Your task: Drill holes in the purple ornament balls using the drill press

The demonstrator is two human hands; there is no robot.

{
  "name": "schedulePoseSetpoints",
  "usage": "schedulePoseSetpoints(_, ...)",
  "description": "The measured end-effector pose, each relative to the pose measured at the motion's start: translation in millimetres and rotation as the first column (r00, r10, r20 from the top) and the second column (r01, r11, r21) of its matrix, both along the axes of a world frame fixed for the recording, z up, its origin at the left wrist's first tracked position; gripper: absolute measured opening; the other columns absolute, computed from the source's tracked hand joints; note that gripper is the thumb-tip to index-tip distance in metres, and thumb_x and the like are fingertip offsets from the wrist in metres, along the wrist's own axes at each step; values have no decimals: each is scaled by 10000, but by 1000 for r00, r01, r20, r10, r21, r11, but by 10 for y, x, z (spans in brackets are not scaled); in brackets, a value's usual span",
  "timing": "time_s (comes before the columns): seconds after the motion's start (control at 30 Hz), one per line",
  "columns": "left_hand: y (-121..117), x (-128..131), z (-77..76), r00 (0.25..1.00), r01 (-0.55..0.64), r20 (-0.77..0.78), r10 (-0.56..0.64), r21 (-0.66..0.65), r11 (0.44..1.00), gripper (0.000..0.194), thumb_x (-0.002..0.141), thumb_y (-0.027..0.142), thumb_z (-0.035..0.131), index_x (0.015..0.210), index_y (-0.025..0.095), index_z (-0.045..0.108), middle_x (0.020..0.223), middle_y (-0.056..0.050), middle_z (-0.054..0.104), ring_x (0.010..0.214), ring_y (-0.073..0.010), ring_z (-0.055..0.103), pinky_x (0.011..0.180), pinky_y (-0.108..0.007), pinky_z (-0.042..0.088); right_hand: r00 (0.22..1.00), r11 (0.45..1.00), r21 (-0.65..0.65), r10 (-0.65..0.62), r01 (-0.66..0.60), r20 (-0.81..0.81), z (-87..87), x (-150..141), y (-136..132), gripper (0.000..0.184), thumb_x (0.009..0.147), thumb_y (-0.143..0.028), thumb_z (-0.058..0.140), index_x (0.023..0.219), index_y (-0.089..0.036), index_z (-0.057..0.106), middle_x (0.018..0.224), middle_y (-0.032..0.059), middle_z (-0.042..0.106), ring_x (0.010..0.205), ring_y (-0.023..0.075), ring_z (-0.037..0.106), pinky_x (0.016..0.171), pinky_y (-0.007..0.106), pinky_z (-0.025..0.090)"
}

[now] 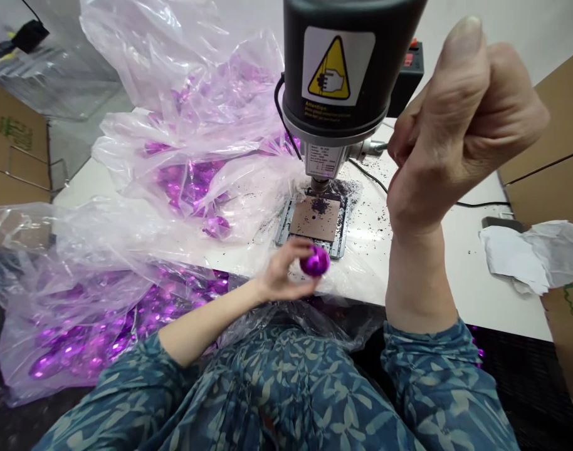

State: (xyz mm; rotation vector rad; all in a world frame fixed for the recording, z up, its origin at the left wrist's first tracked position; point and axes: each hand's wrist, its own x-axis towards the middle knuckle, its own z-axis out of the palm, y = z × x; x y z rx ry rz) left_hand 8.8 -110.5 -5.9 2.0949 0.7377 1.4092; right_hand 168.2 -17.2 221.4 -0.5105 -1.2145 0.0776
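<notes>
My left hand (289, 272) pinches a shiny purple ball ornament (315, 260) between thumb and fingers, just in front of the drill press base (341, 241). A brown square board (315, 220) with a dark hole lies on that base, under the chuck (319, 183). Raised at the right, my right hand (465, 119) is closed in a fist around the feed lever (377, 148) of the bench drill press (336, 119). Most of the lever is hidden by the fingers. Dark shavings (320, 205) lie on the board and around the base.
Clear plastic bags of purple ornaments (187, 181) cover the table's left side, and another bag (121, 319) sits lower left. A black cable (368, 175) runs right. White paper sheets (512, 257) lie near cardboard boxes (550, 138). Another carton (16, 138) stands far left.
</notes>
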Motion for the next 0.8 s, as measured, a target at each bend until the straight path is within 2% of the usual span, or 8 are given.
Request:
schedulePoseSetpoints(0.07, -342, -26, -113, 960, 244, -141, -241, 8, 970, 459, 907, 380, 831, 1335, 349, 669, 1277, -92, 782, 1074, -285, 801, 848, -437, 704, 1000, 1000, -11, -21, 21, -9, -14, -13, -17, 607, 889, -644, 658, 609, -261, 281, 523, -75, 334, 457, 49, 298, 586, 328, 278)
schedulePoseSetpoints(0.13, -598, -40, -255, 870, 355, -338, -359, -74, 932, 351, 921, 414, 791, 1263, 369, 728, 1270, -101, 802, 999, -305, 800, 808, -459, 701, 999, 999, 3, -33, 33, -12, -27, -9, -20, 618, 878, -666, 660, 596, -258, 290, 505, -76, 335, 455, 48, 279, 580, 331, 286)
schedulePoseSetpoints(0.23, -766, -55, -415, 779, 277, -543, -314, -151, 949, 313, 917, 360, 739, 1228, 386, 772, 1216, -95, 819, 872, -306, 775, 716, -455, 667, 1000, 1000, 0, -16, 16, -10, -40, 20, 6, 641, 863, -677, 674, 575, -245, 297, 485, -68, 336, 447, 42, 295, 556, 331, 280)
schedulePoseSetpoints(0.33, -682, -123, -411, 852, 237, -455, -260, -107, 966, 323, 928, 368, 761, 1244, 432, 768, 1197, -35, 821, 832, -280, 768, 683, -433, 666, 1000, 1000, 11, 16, -15, -24, -69, 55, 57, 630, 884, -643, 689, 568, -224, 340, 489, -58, 351, 449, 38, 327, 550, 333, 249)
schedulePoseSetpoints(0.43, -293, -342, -257, 978, 91, -181, -100, -61, 994, 279, 971, 290, 726, 1219, 410, 765, 1190, -29, 811, 986, -292, 783, 840, -463, 695, 998, 998, 55, 33, -30, -58, -108, 79, 99, 635, 894, -630, 718, 548, -228, 368, 473, -53, 358, 436, 52, 313, 530, 345, 238)
schedulePoseSetpoints(0.5, 145, -586, -118, 990, -68, -131, 56, -90, 994, 330, 1027, 189, 585, 1279, 338, 739, 1235, -89, 787, 1147, -315, 756, 988, -537, 671, 997, 999, 29, 26, -24, -69, -129, 87, 106, 623, 894, -624, 718, 542, -233, 384, 470, -45, 375, 441, 61, 334, 537, 347, 251)
schedulePoseSetpoints(0.63, 1102, -1086, 124, 850, -460, -379, 365, -199, 865, 265, 992, 207, 562, 1186, 188, 741, 1201, -188, 770, 1179, -375, 736, 1150, -647, 565, 996, 1000, 24, 14, -12, -85, -159, 92, 90, 652, 944, -583, 703, 517, -223, 367, 474, -41, 391, 439, 60, 360, 530, 346, 240)
schedulePoseSetpoints(0.8, 1636, -1374, 239, 832, -507, -426, 356, -322, 800, 329, 943, 238, 617, 1237, 147, 732, 1290, -192, 794, 1304, -348, 724, 1267, -525, 503, 997, 998, 55, 28, -24, -76, -188, 98, 79, 686, 969, -539, 723, 514, -213, 328, 461, -43, 374, 417, 57, 387, 503, 342, 203)
